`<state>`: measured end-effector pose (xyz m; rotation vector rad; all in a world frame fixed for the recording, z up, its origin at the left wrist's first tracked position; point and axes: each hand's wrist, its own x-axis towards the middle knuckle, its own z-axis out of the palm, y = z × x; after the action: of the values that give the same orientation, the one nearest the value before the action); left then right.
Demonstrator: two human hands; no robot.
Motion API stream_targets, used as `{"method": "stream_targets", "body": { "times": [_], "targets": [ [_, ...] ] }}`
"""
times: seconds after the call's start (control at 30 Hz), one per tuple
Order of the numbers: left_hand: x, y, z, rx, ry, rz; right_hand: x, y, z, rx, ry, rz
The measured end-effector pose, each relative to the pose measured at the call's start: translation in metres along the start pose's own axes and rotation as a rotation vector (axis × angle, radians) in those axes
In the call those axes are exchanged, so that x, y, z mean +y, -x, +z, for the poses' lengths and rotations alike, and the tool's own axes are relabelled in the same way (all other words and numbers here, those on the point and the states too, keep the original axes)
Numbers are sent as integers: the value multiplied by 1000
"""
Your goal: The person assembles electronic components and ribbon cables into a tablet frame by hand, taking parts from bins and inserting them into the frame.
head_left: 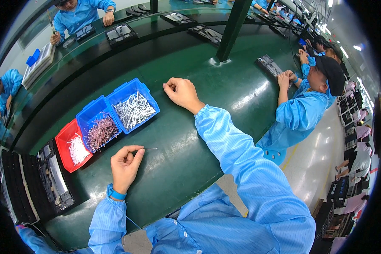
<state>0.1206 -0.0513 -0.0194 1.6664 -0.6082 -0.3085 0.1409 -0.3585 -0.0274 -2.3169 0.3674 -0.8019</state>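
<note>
Now your left hand (126, 164) pinches 1 thin pin (151, 148) over the green table (186, 152), just right of 3 bins. Your right hand (183, 92) rests clenched, apparently empty. Next likely calls for pairing it with another part.

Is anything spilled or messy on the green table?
Nothing stands out. The red bin and two blue bins keep their small parts inside. The left hand pinches a thin pin; the right hand rests closed on the table.
</note>
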Motion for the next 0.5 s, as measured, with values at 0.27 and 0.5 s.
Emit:
{"method": "stream_targets", "body": {
  "times": [0.27,0.5],
  "targets": [
    [-1,-1,0,-1,6,0,1,-1,1,7,5,-10],
    [0,0,0,1,9,-8,0,-1,1,4,7,-6]
  ]
}}
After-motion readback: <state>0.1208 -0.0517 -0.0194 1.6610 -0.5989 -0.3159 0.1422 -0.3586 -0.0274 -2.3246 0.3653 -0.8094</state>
